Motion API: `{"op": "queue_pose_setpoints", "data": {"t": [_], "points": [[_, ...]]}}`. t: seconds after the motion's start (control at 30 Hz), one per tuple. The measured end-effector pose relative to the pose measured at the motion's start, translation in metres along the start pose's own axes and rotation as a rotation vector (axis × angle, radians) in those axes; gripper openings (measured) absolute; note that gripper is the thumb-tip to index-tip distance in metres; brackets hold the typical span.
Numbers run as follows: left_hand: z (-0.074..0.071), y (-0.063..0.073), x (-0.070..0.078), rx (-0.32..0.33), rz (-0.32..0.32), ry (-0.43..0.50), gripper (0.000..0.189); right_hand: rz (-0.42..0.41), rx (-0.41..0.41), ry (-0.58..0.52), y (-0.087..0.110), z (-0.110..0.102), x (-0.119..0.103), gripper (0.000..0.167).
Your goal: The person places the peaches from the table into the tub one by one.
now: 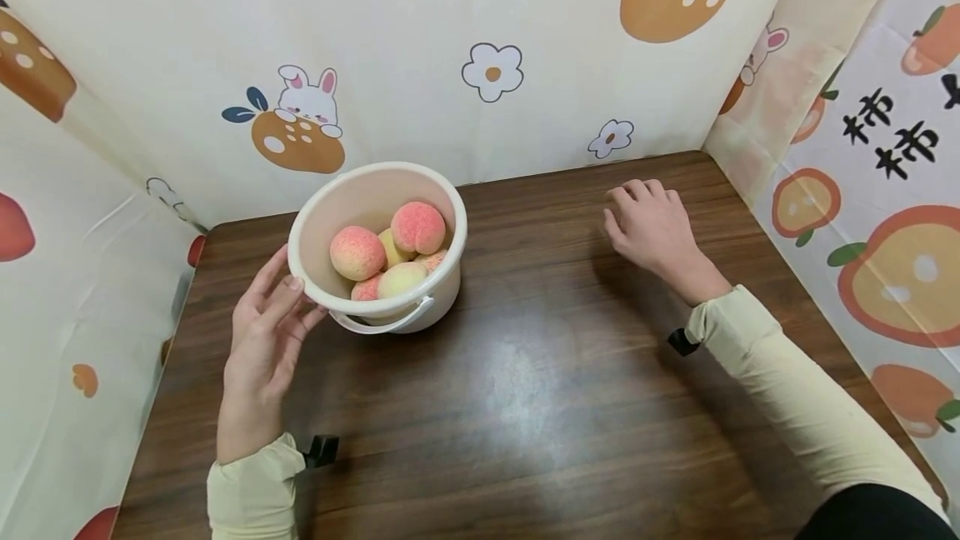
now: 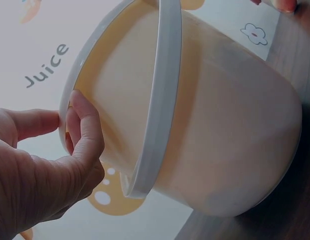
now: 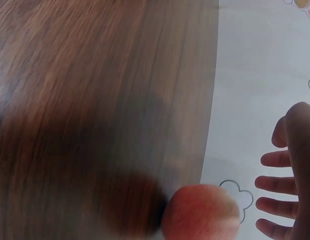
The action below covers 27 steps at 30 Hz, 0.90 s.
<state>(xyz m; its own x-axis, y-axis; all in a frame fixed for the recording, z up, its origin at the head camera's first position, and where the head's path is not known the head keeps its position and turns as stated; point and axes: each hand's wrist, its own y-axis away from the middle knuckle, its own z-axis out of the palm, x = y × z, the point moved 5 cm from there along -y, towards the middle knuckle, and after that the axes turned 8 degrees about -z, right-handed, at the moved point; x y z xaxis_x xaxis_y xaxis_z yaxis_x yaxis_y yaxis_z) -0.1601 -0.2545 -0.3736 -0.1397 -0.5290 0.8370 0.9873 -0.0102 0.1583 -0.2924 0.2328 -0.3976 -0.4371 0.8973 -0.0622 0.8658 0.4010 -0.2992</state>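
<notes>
A cream plastic bucket (image 1: 450,298) with a white handle (image 1: 390,326) stands at the left of the table in the head view. Several pink and yellow peaches (image 1: 417,227) lie inside it. My left hand (image 1: 262,332) pinches the bucket's rim (image 2: 64,107) on its left side between thumb and fingers. Over the right part of the table hangs my right hand (image 1: 651,223), its fingers loosely bent with nothing between them. A reddish peach (image 3: 201,212) shows low in the right wrist view, apart from that hand's fingertips; in the head view it is hidden.
The brown wooden table (image 1: 525,407) meets a printed cloth (image 1: 405,48) along its back edge. More printed cloth hangs at the left side (image 1: 67,340) and right side (image 1: 862,273). A black wrist strap piece (image 1: 322,450) sticks out beside the left sleeve.
</notes>
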Motion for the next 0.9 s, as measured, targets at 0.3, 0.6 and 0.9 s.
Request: {"op": "queue_pose_setpoints", "data": {"t": [0.3,0.6,0.9], "points": [[-0.002,-0.001,-0.002,0.007,-0.01,-0.003,0.058,0.082,-0.115,-0.024,0.007,0.012,0.016,0.042],[-0.003,0.0,-0.001,0.013,-0.005,-0.009,0.058,0.121,-0.153,-0.05,0.007,0.022,0.026,0.042],[-0.003,-0.002,0.001,0.0,0.002,-0.002,0.06,0.152,-0.162,-0.088,0.01,0.031,0.036,0.046]]}}
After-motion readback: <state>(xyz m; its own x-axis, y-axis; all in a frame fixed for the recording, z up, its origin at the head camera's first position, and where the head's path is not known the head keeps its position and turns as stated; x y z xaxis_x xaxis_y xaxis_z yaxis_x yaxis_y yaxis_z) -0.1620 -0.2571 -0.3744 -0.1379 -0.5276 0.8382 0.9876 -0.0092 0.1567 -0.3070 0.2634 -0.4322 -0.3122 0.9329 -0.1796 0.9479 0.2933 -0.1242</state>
